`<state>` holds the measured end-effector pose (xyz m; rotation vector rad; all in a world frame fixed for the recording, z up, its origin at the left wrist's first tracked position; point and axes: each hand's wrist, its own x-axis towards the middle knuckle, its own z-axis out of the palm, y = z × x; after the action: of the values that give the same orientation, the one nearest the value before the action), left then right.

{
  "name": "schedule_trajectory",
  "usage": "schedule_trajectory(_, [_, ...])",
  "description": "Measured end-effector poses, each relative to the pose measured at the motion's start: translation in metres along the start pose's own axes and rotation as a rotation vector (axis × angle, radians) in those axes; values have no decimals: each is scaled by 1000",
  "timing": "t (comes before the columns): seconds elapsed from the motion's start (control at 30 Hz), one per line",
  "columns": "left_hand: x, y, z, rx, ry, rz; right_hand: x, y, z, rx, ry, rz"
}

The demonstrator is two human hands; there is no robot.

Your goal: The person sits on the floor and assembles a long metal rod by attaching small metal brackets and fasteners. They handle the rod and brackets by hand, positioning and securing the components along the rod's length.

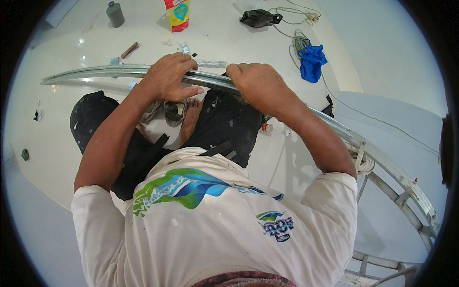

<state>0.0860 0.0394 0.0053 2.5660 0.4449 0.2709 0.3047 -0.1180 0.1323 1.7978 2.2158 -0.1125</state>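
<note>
Long, thin silvery metal channels (114,71) lie crosswise above my knees, bunched together; I cannot tell exactly how many. My left hand (168,76) is closed over them from above, its thumb pointing right along the near side. To the right, my right hand (258,85) wraps around the same channels, with its fingers curled over the far side. A short gap with bare metal showing separates the two hands. Leftward, the channels reach far out over the floor. Their right end is hidden behind my right hand and forearm.
An aluminium ladder (402,197) with rope stands at my right. On the pale floor are a blue bag (312,62) by coiled cable, a black bag (259,18), a yellow-and-red pouch (179,16), a grey bottle (114,15) and a brown stick (129,50). Shoes (174,113) lie between my legs.
</note>
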Motion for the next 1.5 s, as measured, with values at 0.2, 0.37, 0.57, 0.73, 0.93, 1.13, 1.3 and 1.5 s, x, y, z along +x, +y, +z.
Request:
schedule_trajectory(0.2, [31,43,7,-499,129,147,-2,28,5,440,-2,205])
schedule_trajectory(0.37, [46,61,12,-751,75,9,-13,38,22,724,167,253])
schedule_trajectory(0.57, [63,66,1,-544,-52,13,-27,28,38,904,304,296])
schedule_trajectory(0.73, [58,69,21,-456,74,86,-27,31,44,1029,341,307])
schedule_trajectory(0.93, [60,79,23,-472,75,-38,-30,16,32,686,220,352])
schedule_trajectory(1.13, [74,55,8,-788,-151,-161,-31,14,56,875,287,393])
schedule_trajectory(1.3, [62,32,2,-866,-307,-82,-23,8,49,862,244,441])
schedule_trajectory(1.5, [59,34,5,-780,-232,-106,-22,1,49,847,296,476])
